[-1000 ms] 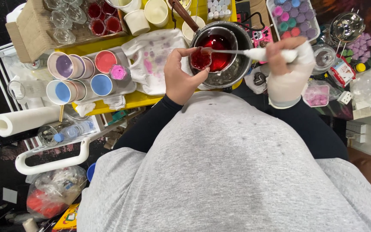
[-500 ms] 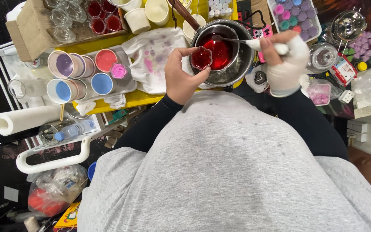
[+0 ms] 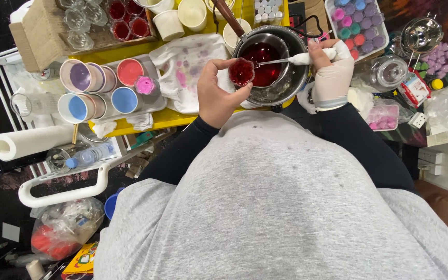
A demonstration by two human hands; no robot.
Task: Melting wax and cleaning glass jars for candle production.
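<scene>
The left hand curls its fingers around a small glass cup of red liquid. The gloved right hand grips a white-handled spoon over the round metal pot.

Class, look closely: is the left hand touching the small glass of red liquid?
Touching. The head view shows the left hand with its fingers wrapped around the small glass, holding it over the pot's rim.

Single head camera, steep downward look over torso, close to yellow table.
</scene>
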